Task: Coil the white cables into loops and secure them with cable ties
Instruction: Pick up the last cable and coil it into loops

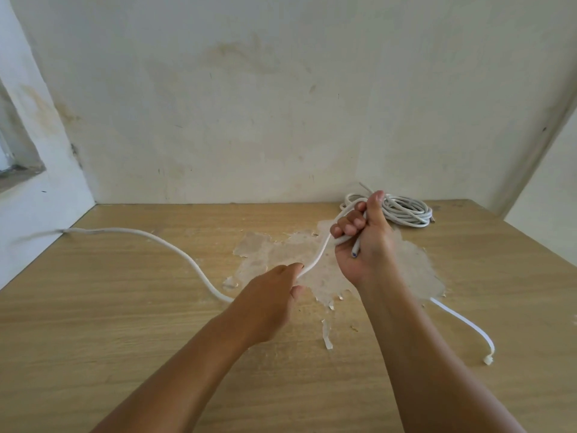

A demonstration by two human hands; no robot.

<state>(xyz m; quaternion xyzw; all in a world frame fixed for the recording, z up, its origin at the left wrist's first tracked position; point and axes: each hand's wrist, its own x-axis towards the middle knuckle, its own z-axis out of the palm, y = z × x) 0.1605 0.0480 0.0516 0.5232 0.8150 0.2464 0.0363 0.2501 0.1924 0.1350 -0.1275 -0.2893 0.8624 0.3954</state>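
I'm starting the first loop: right hand point(362, 242) fisted on the cable point(175, 248) end, left hand point(274, 292) pinching slack to feed across next.

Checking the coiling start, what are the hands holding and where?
Both hold one white cable: right hand grips near its cut end, left hand pinches it farther along.
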